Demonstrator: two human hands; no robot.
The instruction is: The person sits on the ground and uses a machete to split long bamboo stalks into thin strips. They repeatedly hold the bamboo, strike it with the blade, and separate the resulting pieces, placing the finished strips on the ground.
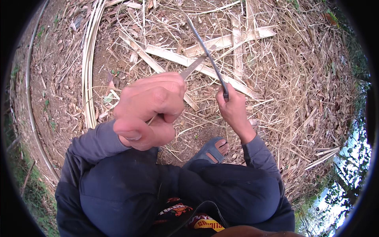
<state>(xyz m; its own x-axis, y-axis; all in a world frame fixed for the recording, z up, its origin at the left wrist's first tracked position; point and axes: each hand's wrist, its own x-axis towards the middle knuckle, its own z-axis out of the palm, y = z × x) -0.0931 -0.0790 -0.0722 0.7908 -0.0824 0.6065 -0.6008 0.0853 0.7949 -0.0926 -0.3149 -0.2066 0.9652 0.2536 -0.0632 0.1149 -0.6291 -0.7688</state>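
My left hand [152, 104], raised close to the view, is closed round a thin, flat grey-brown strip [192, 68], which looks like split bamboo. One length of it sticks out beyond the knuckles, and a thin pale end shows by the thumb. My right hand [233, 108] grips a knife [215, 67] with a long, narrow dark blade pointing up and to the left. Blade and strip cross ahead of both hands; whether they touch I cannot tell. The knife's handle is mostly hidden in my fist.
Flat pale strips [169, 53] and tangled shavings [276, 102] litter the ground ahead. A bundle of long strips [90, 59] lies at left, with a long pole [29, 83] farther left. My sandalled foot [211, 152] stands below the hands, near my bent knees.
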